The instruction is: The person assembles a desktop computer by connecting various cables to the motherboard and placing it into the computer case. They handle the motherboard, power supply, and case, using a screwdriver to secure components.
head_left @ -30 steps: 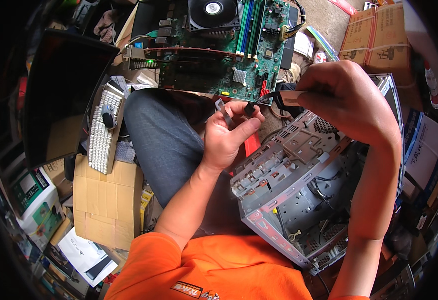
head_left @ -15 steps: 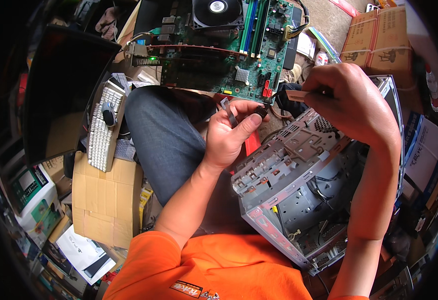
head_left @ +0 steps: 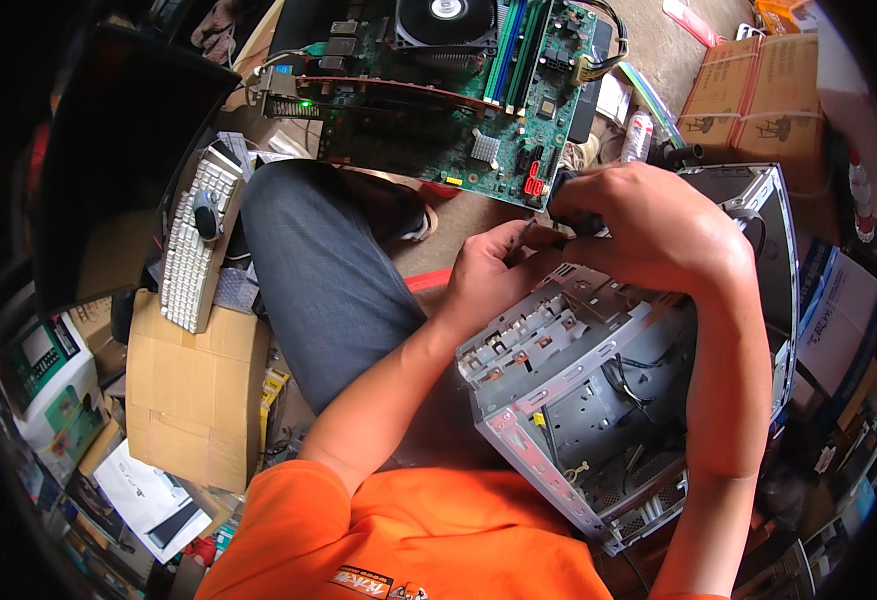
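My left hand (head_left: 490, 272) pinches a small black part (head_left: 533, 229), mostly hidden by the fingers. Its fingertips meet those of my right hand (head_left: 653, 228), which is bent over and closed, so whatever it grips is out of sight. Both hands are just below the lower right corner of a green computer motherboard (head_left: 506, 172), above the upper edge of an opened grey metal computer case (head_left: 518, 378). The board carries a black cooling fan (head_left: 445, 22), memory sticks (head_left: 520, 60) and an upright expansion card (head_left: 398, 92) with a green light beside its bracket.
A white keyboard (head_left: 196, 240) with a dark mouse (head_left: 206, 215) on it lies left of my knee, beside a black monitor (head_left: 108, 170). A cardboard box (head_left: 198, 395) stands below them. At the far right are a strapped carton (head_left: 758, 95) and a spray can (head_left: 636, 140).
My hands have come together, the left moving right and the right moving inward and down. The flat strip in my left hand and the pale strip in my right no longer show.
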